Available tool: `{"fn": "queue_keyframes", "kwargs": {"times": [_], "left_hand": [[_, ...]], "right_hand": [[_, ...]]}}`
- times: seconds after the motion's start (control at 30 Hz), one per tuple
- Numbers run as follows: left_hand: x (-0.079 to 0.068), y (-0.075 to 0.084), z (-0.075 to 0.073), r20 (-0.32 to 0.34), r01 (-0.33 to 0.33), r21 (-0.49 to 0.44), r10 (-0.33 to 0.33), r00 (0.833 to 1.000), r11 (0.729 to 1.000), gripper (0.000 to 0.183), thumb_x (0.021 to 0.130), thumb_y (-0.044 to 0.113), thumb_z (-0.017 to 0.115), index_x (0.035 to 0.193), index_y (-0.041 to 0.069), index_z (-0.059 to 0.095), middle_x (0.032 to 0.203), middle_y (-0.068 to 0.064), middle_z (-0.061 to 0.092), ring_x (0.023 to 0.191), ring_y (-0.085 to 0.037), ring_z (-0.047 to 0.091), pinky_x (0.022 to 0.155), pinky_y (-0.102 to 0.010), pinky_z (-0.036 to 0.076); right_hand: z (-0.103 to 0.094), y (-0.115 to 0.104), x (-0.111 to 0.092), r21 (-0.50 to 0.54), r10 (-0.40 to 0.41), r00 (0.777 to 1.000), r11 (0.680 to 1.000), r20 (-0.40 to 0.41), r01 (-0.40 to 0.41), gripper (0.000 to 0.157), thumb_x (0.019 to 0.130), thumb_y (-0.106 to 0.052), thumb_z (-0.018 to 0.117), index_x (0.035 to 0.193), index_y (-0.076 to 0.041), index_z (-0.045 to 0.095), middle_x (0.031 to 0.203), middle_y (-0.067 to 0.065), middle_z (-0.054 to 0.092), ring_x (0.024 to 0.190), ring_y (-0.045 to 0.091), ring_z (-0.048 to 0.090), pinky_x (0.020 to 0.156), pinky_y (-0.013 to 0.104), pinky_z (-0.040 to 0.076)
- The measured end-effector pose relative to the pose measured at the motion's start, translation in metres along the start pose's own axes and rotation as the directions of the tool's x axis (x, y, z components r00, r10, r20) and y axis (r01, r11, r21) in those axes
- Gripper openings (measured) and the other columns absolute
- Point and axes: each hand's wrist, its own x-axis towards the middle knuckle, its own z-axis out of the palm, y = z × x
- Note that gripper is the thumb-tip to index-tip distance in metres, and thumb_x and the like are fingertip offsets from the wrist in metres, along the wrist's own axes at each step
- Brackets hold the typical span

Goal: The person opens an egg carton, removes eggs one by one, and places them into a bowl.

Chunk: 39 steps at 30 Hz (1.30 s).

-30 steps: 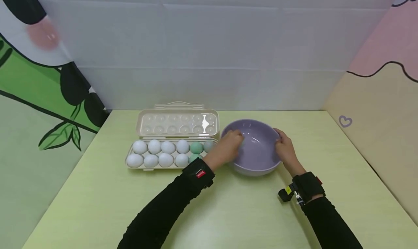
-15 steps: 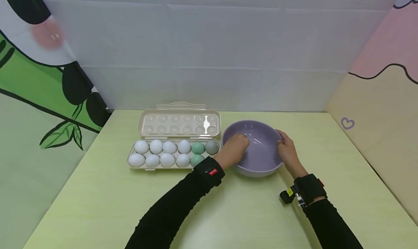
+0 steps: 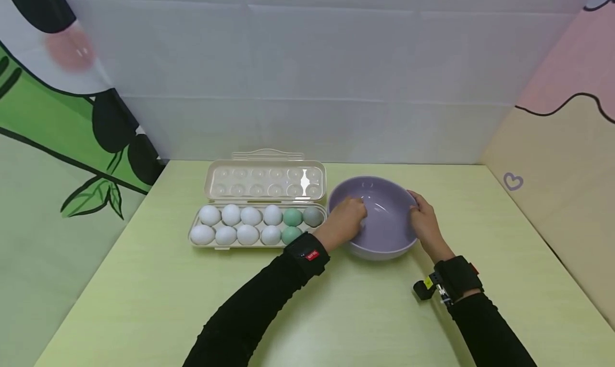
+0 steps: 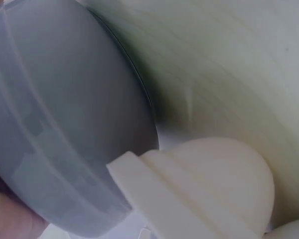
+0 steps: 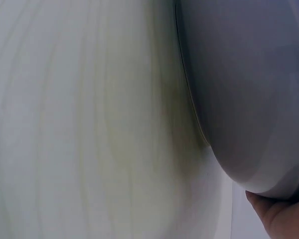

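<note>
In the head view my left hand point(image 3: 347, 220) reaches over the left rim of a lilac bowl point(image 3: 384, 229). Its fingers are curled inside the bowl, and what lies beneath them is hidden. My right hand point(image 3: 425, 217) grips the bowl's right rim, thumb point(image 5: 269, 211) against the outer wall in the right wrist view. Left of the bowl stands an egg tray point(image 3: 254, 246) with its clear lid point(image 3: 264, 180) raised. White eggs point(image 3: 247, 234) fill most of it, with green eggs point(image 3: 291, 217) and a grey-green egg point(image 3: 313, 216) at its right end. My left forearm hides the tray's front right corner.
Everything stands on a pale wooden table point(image 3: 375, 313). A light backdrop point(image 3: 307, 78) rises behind it, and printed panels flank both sides. The tray's rounded underside point(image 4: 214, 184) sits close to the bowl in the left wrist view.
My left hand has moved right and slightly down, farther into the bowl, uncovering the grey-green egg. It has stayed there for the last half second. The right hand keeps its grip on the rim.
</note>
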Motion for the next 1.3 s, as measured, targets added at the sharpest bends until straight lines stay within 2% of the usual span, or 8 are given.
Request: {"fn": "queue_keyframes", "kwargs": {"times": [0.4, 0.53, 0.63, 0.73, 0.87, 1.0, 1.2, 1.3], "left_hand": [[-0.004, 0.001, -0.007, 0.027, -0.003, -0.046, 0.004, 1.000, 0.999, 0.005, 0.077, 0.002, 0.072, 0.079, 0.006, 0.073, 0.081, -0.003, 0.062, 0.073, -0.017, 0.058, 0.070, -0.027, 0.047], [-0.007, 0.001, -0.008, 0.021, -0.001, -0.060, 0.003, 1.000, 0.998, 0.012, 0.077, -0.004, 0.067, 0.080, 0.006, 0.073, 0.081, -0.004, 0.063, 0.074, -0.017, 0.059, 0.068, -0.026, 0.048], [-0.011, 0.001, -0.016, -0.005, 0.001, -0.080, -0.001, 1.000, 0.997, 0.018, 0.078, -0.006, 0.064, 0.087, 0.006, 0.075, 0.085, -0.004, 0.064, 0.078, -0.018, 0.061, 0.071, -0.026, 0.049], [-0.017, -0.002, -0.031, -0.033, 0.022, -0.070, -0.024, 0.999, 0.997, 0.020, 0.083, -0.001, 0.065, 0.098, 0.007, 0.074, 0.095, -0.005, 0.065, 0.090, -0.019, 0.062, 0.076, -0.029, 0.050], [-0.028, -0.019, -0.052, -0.072, 0.058, -0.022, -0.059, 0.996, 0.998, 0.022, 0.085, 0.010, 0.070, 0.106, 0.012, 0.073, 0.102, -0.003, 0.065, 0.094, -0.021, 0.060, 0.071, -0.033, 0.053], [-0.045, -0.046, -0.060, -0.125, 0.091, -0.021, -0.093, 0.988, 0.996, 0.022, 0.082, 0.014, 0.073, 0.104, 0.012, 0.074, 0.100, -0.002, 0.067, 0.091, -0.023, 0.060, 0.065, -0.036, 0.053], [-0.065, -0.071, -0.053, -0.076, 0.191, -0.097, -0.198, 0.977, 0.977, 0.030, 0.079, 0.016, 0.075, 0.108, 0.008, 0.072, 0.105, -0.007, 0.067, 0.095, -0.027, 0.060, 0.070, -0.040, 0.052], [-0.068, -0.076, -0.044, -0.026, 0.189, -0.120, -0.194, 0.981, 0.975, 0.031, 0.077, 0.014, 0.075, 0.107, 0.006, 0.071, 0.103, -0.009, 0.065, 0.091, -0.027, 0.059, 0.069, -0.039, 0.051]], "right_hand": [[0.002, 0.000, 0.002, 0.017, -0.001, 1.000, 1.000, 0.006, 0.001, 0.048, 0.098, -0.001, 0.026, 0.146, 0.002, 0.030, 0.147, 0.024, 0.032, 0.135, 0.039, 0.030, 0.107, 0.054, 0.026], [0.003, 0.002, 0.000, 0.015, 0.012, 1.000, 1.000, 0.011, -0.012, 0.049, 0.098, -0.001, 0.026, 0.146, 0.002, 0.030, 0.148, 0.024, 0.031, 0.135, 0.040, 0.030, 0.106, 0.056, 0.026], [0.003, 0.005, -0.001, 0.014, 0.011, 1.000, 1.000, 0.011, -0.011, 0.049, 0.097, -0.001, 0.026, 0.146, 0.002, 0.030, 0.148, 0.024, 0.032, 0.135, 0.040, 0.030, 0.106, 0.056, 0.026], [0.003, 0.007, -0.002, 0.019, 0.002, 1.000, 1.000, 0.007, -0.002, 0.049, 0.097, -0.001, 0.026, 0.146, 0.002, 0.031, 0.147, 0.024, 0.033, 0.134, 0.040, 0.031, 0.106, 0.056, 0.026], [0.002, 0.007, -0.003, 0.017, 0.005, 1.000, 1.000, 0.005, -0.005, 0.049, 0.098, -0.002, 0.026, 0.146, 0.001, 0.030, 0.148, 0.024, 0.031, 0.135, 0.040, 0.029, 0.106, 0.056, 0.026], [0.001, 0.006, -0.003, 0.006, 0.007, 1.000, 1.000, 0.009, -0.007, 0.049, 0.097, -0.001, 0.025, 0.147, 0.002, 0.029, 0.149, 0.024, 0.030, 0.136, 0.040, 0.027, 0.107, 0.055, 0.024], [-0.001, 0.005, -0.001, 0.019, -0.008, 1.000, 1.000, 0.019, 0.008, 0.050, 0.097, 0.000, 0.025, 0.147, 0.003, 0.028, 0.149, 0.025, 0.029, 0.137, 0.040, 0.026, 0.108, 0.054, 0.023], [-0.001, 0.004, 0.000, 0.020, -0.010, 1.000, 1.000, 0.017, 0.010, 0.050, 0.097, -0.001, 0.025, 0.146, 0.003, 0.028, 0.149, 0.025, 0.029, 0.137, 0.039, 0.025, 0.109, 0.053, 0.023]]}}
